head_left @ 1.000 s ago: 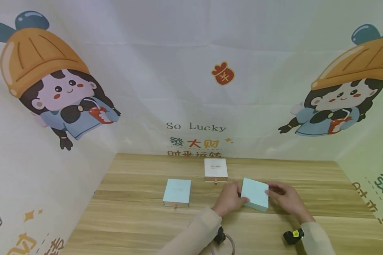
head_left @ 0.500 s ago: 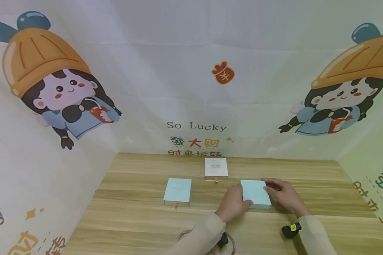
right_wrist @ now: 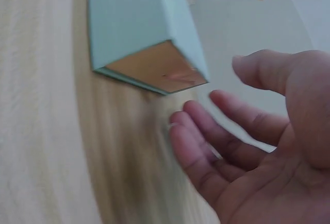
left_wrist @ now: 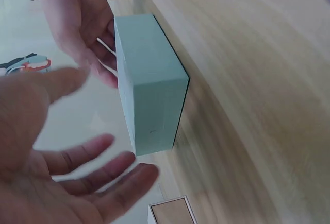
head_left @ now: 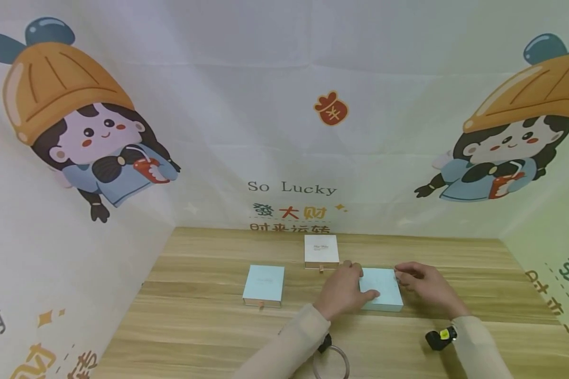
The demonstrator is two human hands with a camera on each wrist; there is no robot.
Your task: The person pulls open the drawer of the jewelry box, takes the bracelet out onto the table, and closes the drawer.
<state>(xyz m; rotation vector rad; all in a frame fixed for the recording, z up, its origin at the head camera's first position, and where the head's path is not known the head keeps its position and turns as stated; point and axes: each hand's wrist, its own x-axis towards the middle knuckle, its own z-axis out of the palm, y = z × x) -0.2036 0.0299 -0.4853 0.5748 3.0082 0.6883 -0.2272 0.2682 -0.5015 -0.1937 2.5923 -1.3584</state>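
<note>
A pale mint drawer box (head_left: 381, 292) lies flat on the table between the two hands. Its copper-coloured drawer end (right_wrist: 154, 69) faces my right hand in the right wrist view. My left hand (head_left: 342, 292) is at the box's left side, thumb over its top in the head view; the left wrist view shows the spread fingers (left_wrist: 111, 175) apart from it. At the right side, my right hand (head_left: 431, 288) has loosely bent fingers (right_wrist: 193, 154), with a gap to the box in the right wrist view.
Another mint drawer box (head_left: 264, 283) with a small ribbon tab lies to the left on the wooden table (head_left: 194, 337). A white drawer box (head_left: 321, 249) lies at the back. A printed cloth (head_left: 384, 158) stands behind the table. A cable loop (head_left: 346, 358) hangs by the left wrist.
The mint box between the hands has turned from a slant to nearly square and come down flat on the table. Both hands have loosened from its sides.
</note>
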